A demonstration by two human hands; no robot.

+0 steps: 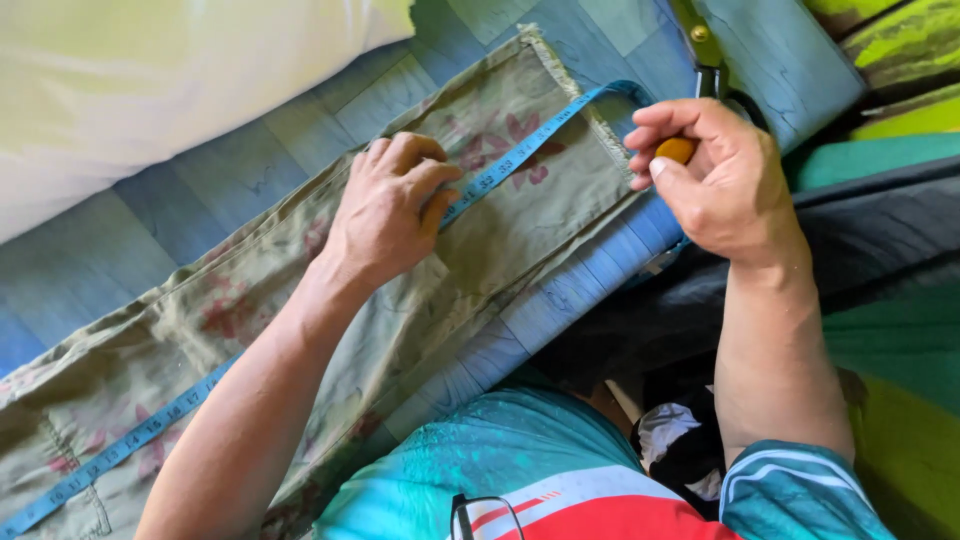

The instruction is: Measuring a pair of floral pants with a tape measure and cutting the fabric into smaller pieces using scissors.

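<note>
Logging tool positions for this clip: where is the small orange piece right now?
In the head view, the orange piece is pinched in the right hand, upper right, just past the frayed hem of the olive trousers.
</note>
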